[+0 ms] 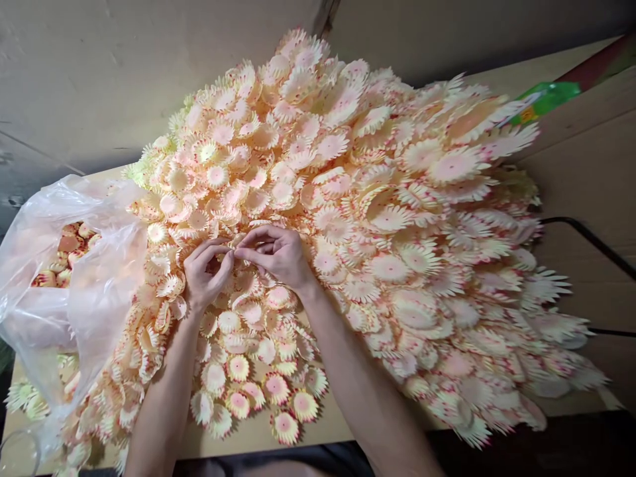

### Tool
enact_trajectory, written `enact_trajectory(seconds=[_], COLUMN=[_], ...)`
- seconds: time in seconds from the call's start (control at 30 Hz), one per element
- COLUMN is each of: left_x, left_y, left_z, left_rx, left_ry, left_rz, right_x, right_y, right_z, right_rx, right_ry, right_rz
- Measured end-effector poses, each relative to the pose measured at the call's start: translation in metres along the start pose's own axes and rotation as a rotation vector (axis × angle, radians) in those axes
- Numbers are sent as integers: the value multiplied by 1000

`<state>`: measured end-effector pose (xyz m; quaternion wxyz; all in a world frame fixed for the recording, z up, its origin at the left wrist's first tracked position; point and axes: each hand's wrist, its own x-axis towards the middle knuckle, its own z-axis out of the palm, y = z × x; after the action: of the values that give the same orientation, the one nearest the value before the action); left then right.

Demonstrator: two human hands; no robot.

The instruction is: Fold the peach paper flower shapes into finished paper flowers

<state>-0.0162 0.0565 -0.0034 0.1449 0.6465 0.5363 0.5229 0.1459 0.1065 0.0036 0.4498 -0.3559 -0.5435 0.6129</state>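
Note:
A big heap of cream and pink artificial flower pieces (392, 268), round with fringed, red-tipped edges, spreads under and around both hands. My left hand (205, 270) is over the near left part of the heap, thumb and fingertips pinched together. Just to its right, my right hand (279, 255) is pinched too, and the fingertips of both hands nearly meet. What lies between them is too small to make out against the petals. Below the hands, between my forearms, smaller loose flower pieces (238, 368) lie on the table.
At the left stands a clear plastic bag (106, 265) with red-edged flower pieces inside. A green packet (551, 99) sits at the back right. A wall (124, 73) rises behind the heap. The table's front edge (258, 449) runs close to my body.

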Motion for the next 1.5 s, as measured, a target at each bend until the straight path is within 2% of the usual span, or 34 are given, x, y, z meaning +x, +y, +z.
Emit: enact_trajectory(seconds=[0.17,0.4,0.57,0.8,1.17,1.5], left_x=[0,-1,-1,-1,0,-4], left_y=[2,1,1,3,3,-3], left_z=[-2,0,-1,-2,-1,4], left_rx=[2,4,-6,1,-25,-172], left_ry=[13,-25,-33,-70,-53,-38], left_rz=[-48,-54,-83,-67,-58,-132], right_x=[2,0,1,0,2,6], right_y=[6,0,3,-1,6,3], right_z=[-3,0,-2,-1,6,-3], right_rx=[53,9,33,6,-12,162], right_ry=[75,18,83,1,120,91], right_rz=[-48,5,-33,-11,-48,33])
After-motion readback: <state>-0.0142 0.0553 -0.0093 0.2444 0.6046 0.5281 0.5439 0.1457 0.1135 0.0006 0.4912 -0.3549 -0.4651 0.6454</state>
